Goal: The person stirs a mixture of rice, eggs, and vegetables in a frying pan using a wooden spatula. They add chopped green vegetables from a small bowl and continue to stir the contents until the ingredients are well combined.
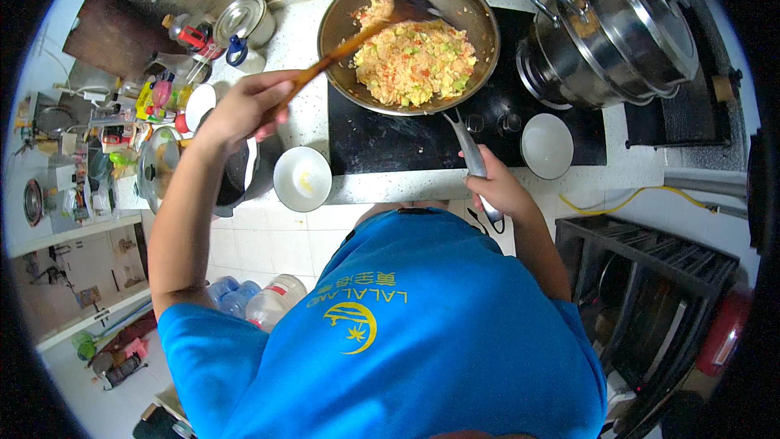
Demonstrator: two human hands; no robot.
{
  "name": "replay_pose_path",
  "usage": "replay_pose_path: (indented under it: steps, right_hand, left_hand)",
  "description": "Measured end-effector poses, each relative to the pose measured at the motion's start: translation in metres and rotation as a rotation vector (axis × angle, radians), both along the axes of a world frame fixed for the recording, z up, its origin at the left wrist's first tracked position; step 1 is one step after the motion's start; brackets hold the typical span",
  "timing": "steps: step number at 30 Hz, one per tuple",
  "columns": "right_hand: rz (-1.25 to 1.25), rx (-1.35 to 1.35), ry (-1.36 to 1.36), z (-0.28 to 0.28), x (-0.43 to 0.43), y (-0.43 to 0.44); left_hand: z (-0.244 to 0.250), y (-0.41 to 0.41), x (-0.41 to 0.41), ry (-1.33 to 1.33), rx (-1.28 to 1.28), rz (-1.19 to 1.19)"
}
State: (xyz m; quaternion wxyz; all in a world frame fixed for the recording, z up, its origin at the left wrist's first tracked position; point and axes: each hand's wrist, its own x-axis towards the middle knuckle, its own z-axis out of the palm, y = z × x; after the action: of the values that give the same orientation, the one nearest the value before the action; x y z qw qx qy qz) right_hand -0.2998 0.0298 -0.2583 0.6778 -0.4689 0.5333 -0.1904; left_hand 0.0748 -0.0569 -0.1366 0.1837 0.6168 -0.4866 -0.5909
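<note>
My left hand [255, 105] grips the wooden handle of a spatula [347, 49], whose dark blade [414, 3] rests at the back of the fried rice [420, 61]. The rice, mixed with egg and green and red bits, lies in a large frying pan [487, 73]. My right hand [501, 182] is closed around the pan's metal handle [466, 140]. The pan is over a black glass cooktop [390, 140]; whether it touches the glass cannot be told. To the left, a white bowl [303, 179] has yellow residue inside. Another white bowl [547, 146] sits right of the pan handle.
A tall stainless steamer pot [600, 42] stands at the right. On the left are a lidded metal canister [244, 18], a dark pot [265, 164], a glass lid [159, 164] and several bottles and packages. A black metal rack [652, 244] stands below the counter at right.
</note>
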Motion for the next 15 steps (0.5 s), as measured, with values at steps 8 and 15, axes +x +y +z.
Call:
replay_pose_path:
  steps: [8,15]
  right_hand:
    - [0.057,0.025,-0.009,-0.003,-0.014,-0.010]
    - [0.115,-0.028,0.137,0.006,-0.020,-0.018]
  left_hand:
    - [-0.057,-0.001,-0.043,-0.041,0.175,-0.092]
    - [-0.034,0.057,-0.002,-0.070,0.137,-0.015]
